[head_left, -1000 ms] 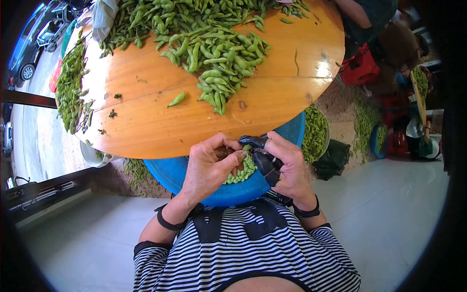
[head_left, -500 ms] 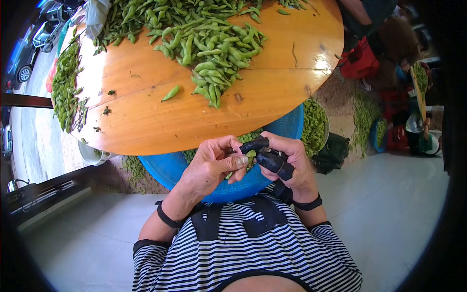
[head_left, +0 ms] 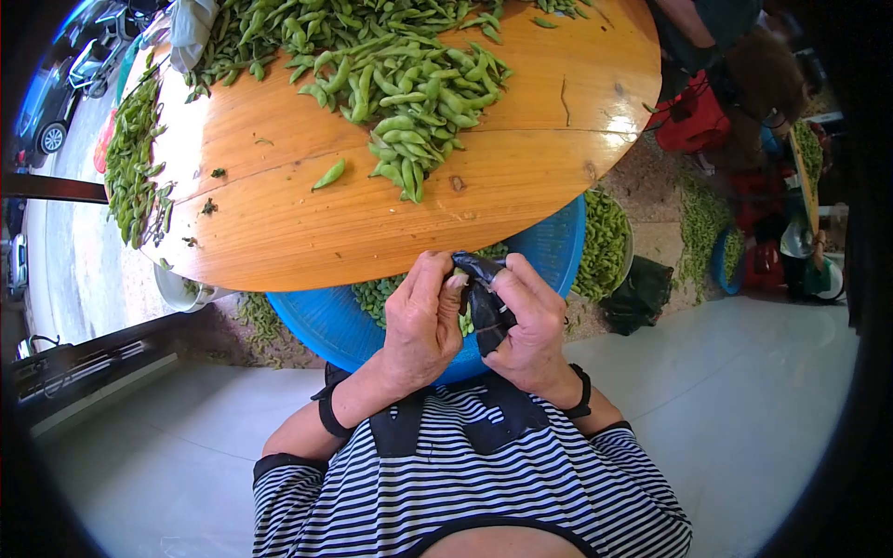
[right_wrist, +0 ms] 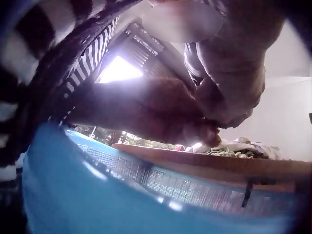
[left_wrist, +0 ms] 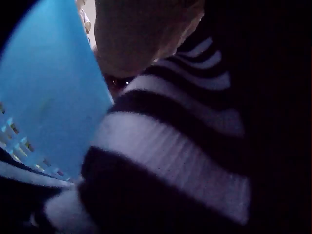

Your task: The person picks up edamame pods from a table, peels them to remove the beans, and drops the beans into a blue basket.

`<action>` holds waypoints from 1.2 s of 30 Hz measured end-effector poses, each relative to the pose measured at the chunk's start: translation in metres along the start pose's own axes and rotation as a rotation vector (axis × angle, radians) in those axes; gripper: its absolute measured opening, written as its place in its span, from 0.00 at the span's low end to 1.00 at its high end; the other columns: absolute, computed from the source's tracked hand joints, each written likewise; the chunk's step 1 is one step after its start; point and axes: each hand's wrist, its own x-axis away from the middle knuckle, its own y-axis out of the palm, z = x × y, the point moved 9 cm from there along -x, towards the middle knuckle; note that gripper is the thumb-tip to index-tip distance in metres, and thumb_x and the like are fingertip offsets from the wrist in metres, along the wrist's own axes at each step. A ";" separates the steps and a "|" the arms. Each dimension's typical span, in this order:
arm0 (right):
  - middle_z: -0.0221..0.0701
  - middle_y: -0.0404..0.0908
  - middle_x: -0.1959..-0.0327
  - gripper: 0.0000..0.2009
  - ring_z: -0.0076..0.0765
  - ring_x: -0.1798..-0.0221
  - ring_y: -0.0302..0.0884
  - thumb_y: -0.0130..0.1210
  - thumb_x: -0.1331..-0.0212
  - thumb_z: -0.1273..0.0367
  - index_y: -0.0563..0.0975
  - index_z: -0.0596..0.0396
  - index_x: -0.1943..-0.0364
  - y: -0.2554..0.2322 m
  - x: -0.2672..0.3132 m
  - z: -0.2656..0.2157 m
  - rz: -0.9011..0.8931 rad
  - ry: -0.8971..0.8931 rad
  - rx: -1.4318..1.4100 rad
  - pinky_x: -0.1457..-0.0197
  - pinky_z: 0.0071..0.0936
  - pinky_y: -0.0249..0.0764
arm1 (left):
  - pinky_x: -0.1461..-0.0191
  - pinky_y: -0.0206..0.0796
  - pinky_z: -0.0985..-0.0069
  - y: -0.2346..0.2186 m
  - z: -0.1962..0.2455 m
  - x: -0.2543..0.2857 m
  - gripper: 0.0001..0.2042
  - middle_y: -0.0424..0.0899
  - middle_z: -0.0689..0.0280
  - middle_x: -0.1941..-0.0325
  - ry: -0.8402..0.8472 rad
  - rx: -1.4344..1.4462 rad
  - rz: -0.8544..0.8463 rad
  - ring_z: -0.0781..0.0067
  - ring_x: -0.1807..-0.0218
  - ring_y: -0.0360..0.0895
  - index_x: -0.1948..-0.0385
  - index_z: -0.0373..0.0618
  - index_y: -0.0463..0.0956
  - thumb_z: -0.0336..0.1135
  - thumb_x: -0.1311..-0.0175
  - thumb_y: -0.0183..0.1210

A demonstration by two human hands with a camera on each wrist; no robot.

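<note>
My left hand (head_left: 423,321) and right hand (head_left: 530,325) meet over a blue basket (head_left: 312,321) at the table's near edge. Between their fingertips sits a green soybean pod (head_left: 459,272), mostly hidden; the left thumb and fingers pinch it. Black coverings (head_left: 487,312) wrap the right thumb and forefinger, which curl against the pod from the other side. Shelled green beans (head_left: 466,324) show in the basket below. In the right wrist view both hands are dark shapes above the basket rim (right_wrist: 161,200). The left wrist view holds striped cloth (left_wrist: 161,141) and the blue basket, no fingers.
A wooden table (head_left: 279,214) carries a large heap of pods (head_left: 409,93), one stray pod (head_left: 329,175) and another pile (head_left: 133,158) at left. Tubs of pods (head_left: 603,246) stand right of the basket, beside a dark bag (head_left: 640,296). Another person's arm (head_left: 686,20) shows at upper right.
Half a second ago the pod showed plainly between the hands; now the fingers cover most of it. Both hands have drawn closer together, the left turning more upright.
</note>
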 end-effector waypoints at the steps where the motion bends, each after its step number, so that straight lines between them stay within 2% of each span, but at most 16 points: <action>1: 0.37 0.66 0.72 0.12 0.43 0.74 0.70 0.58 0.54 0.80 0.76 0.61 0.63 -0.002 -0.001 0.000 0.020 -0.013 -0.001 0.71 0.32 0.67 | 0.70 0.67 0.69 -0.003 0.008 0.001 0.07 0.72 0.55 0.76 0.106 -0.057 0.053 0.60 0.75 0.75 0.59 0.31 0.71 0.24 0.34 0.56; 2: 0.37 0.65 0.73 0.10 0.43 0.74 0.70 0.57 0.53 0.81 0.76 0.61 0.64 -0.004 -0.002 0.000 0.039 -0.025 -0.001 0.72 0.32 0.66 | 0.70 0.67 0.69 -0.005 0.006 0.002 0.07 0.72 0.55 0.76 0.105 -0.057 0.054 0.60 0.75 0.75 0.59 0.31 0.71 0.24 0.34 0.56; 3: 0.37 0.65 0.73 0.10 0.43 0.74 0.70 0.57 0.53 0.81 0.76 0.61 0.64 -0.005 -0.002 0.006 0.038 -0.025 -0.001 0.72 0.32 0.66 | 0.69 0.68 0.70 0.000 -0.011 0.003 0.07 0.74 0.55 0.74 -0.039 0.018 -0.067 0.62 0.73 0.76 0.58 0.30 0.71 0.25 0.32 0.54; 4: 0.35 0.66 0.74 0.10 0.38 0.74 0.70 0.56 0.52 0.81 0.75 0.61 0.64 0.001 -0.001 0.028 -0.041 0.110 -0.134 0.72 0.30 0.66 | 0.67 0.70 0.71 0.007 -0.025 0.006 0.08 0.76 0.56 0.73 -0.183 0.094 -0.188 0.64 0.72 0.78 0.57 0.30 0.71 0.27 0.30 0.52; 5: 0.33 0.67 0.75 0.09 0.34 0.75 0.70 0.55 0.52 0.81 0.75 0.61 0.64 0.006 0.003 0.044 -0.120 0.245 -0.266 0.72 0.28 0.66 | 0.67 0.70 0.71 0.005 -0.025 0.005 0.08 0.76 0.56 0.73 -0.184 0.095 -0.187 0.64 0.72 0.78 0.57 0.30 0.71 0.27 0.30 0.52; 6: 0.28 0.69 0.76 0.11 0.23 0.73 0.71 0.55 0.51 0.82 0.78 0.61 0.61 0.013 0.014 0.059 -0.173 0.524 -0.538 0.73 0.22 0.66 | 0.66 0.71 0.72 0.012 -0.038 0.009 0.09 0.78 0.57 0.71 -0.400 0.445 -0.234 0.66 0.71 0.78 0.56 0.30 0.72 0.28 0.27 0.49; 7: 0.28 0.69 0.76 0.11 0.23 0.73 0.71 0.55 0.51 0.82 0.78 0.61 0.61 0.011 0.014 0.057 -0.177 0.525 -0.536 0.73 0.22 0.66 | 0.65 0.73 0.72 0.023 -0.045 0.017 0.10 0.79 0.58 0.69 -0.614 0.797 -0.274 0.68 0.70 0.79 0.55 0.30 0.72 0.30 0.25 0.47; 9: 0.24 0.70 0.75 0.15 0.18 0.71 0.71 0.56 0.50 0.82 0.79 0.61 0.56 0.008 0.014 0.056 -0.137 0.562 -0.578 0.72 0.18 0.67 | 0.60 0.76 0.73 0.024 -0.043 0.019 0.13 0.81 0.60 0.64 -0.575 0.885 -0.281 0.72 0.66 0.79 0.52 0.31 0.72 0.32 0.23 0.43; 10: 0.27 0.70 0.74 0.18 0.21 0.72 0.73 0.58 0.51 0.81 0.79 0.61 0.52 0.004 0.007 0.046 -0.092 0.423 -0.476 0.72 0.19 0.68 | 0.59 0.75 0.74 0.026 -0.040 0.018 0.13 0.81 0.60 0.63 -0.589 0.957 -0.261 0.72 0.65 0.78 0.50 0.31 0.72 0.31 0.23 0.44; 11: 0.27 0.70 0.74 0.18 0.21 0.72 0.73 0.58 0.51 0.81 0.79 0.61 0.52 0.008 0.007 0.044 -0.096 0.423 -0.475 0.72 0.19 0.68 | 0.58 0.74 0.74 0.026 -0.037 0.017 0.13 0.80 0.60 0.63 -0.602 1.030 -0.241 0.72 0.64 0.77 0.48 0.31 0.72 0.31 0.24 0.44; 14: 0.35 0.67 0.72 0.21 0.37 0.72 0.74 0.63 0.56 0.80 0.78 0.62 0.52 -0.002 0.003 0.007 0.016 -0.037 0.052 0.71 0.27 0.71 | 0.57 0.71 0.76 0.027 -0.039 0.022 0.14 0.80 0.62 0.60 -0.755 1.186 -0.140 0.74 0.64 0.75 0.45 0.34 0.73 0.30 0.24 0.45; 20: 0.39 0.68 0.69 0.20 0.42 0.70 0.74 0.63 0.58 0.80 0.78 0.63 0.54 0.004 0.011 -0.009 0.079 -0.205 0.162 0.69 0.29 0.72 | 0.62 0.64 0.80 0.028 -0.045 0.031 0.13 0.79 0.66 0.61 -0.723 1.279 -0.086 0.79 0.67 0.70 0.48 0.36 0.76 0.24 0.29 0.45; 24: 0.39 0.68 0.69 0.20 0.43 0.70 0.73 0.62 0.57 0.80 0.78 0.63 0.55 0.005 0.013 -0.010 0.113 -0.243 0.165 0.69 0.30 0.73 | 0.61 0.63 0.82 0.029 -0.044 0.033 0.14 0.78 0.69 0.60 -0.810 1.274 -0.031 0.82 0.65 0.68 0.48 0.36 0.77 0.22 0.30 0.45; 26: 0.39 0.69 0.69 0.19 0.42 0.70 0.73 0.61 0.56 0.80 0.78 0.64 0.55 0.003 0.013 -0.006 0.113 -0.191 0.123 0.69 0.29 0.72 | 0.58 0.65 0.81 0.033 -0.041 0.034 0.13 0.79 0.66 0.48 -0.858 1.318 -0.069 0.82 0.60 0.72 0.49 0.38 0.77 0.26 0.30 0.46; 30: 0.40 0.70 0.69 0.18 0.41 0.71 0.73 0.60 0.55 0.80 0.78 0.64 0.55 -0.002 0.013 0.000 0.106 -0.123 0.064 0.70 0.27 0.70 | 0.57 0.65 0.82 0.034 -0.040 0.035 0.13 0.79 0.67 0.48 -0.853 1.281 -0.007 0.82 0.59 0.72 0.48 0.38 0.76 0.27 0.30 0.48; 36: 0.38 0.68 0.71 0.19 0.39 0.72 0.71 0.60 0.54 0.79 0.78 0.63 0.53 -0.005 0.013 0.013 0.132 -0.054 -0.141 0.71 0.26 0.67 | 0.52 0.63 0.83 0.039 -0.032 0.031 0.13 0.77 0.69 0.53 -0.692 1.454 -0.103 0.81 0.56 0.71 0.48 0.37 0.75 0.27 0.30 0.49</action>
